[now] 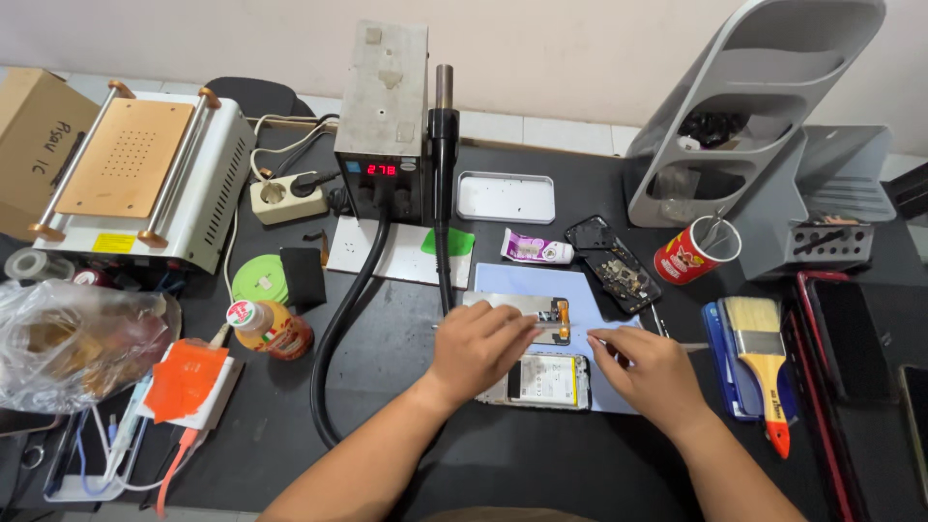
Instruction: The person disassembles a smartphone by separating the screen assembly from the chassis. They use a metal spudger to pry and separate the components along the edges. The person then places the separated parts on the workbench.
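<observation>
The left hand point(480, 346) is pressing flat on the opened phone point(538, 372), lying on the blue mat point(541, 282) mid-table; the right hand point(650, 372) is pinching a thin tool point(597, 340) at its edge. Steady pressure and shallow prying seem advisable.

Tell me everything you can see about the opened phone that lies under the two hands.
The opened phone lies flat on a pale blue mat, back cover off, its long side running left to right. A large white battery with a yellow edge strip fills its lower half; a grey metal shield with a small orange part covers the upper half. The left hand rests on its left part, fingers on the shield. The right hand is at its right end; whether it touches is unclear.
</observation>
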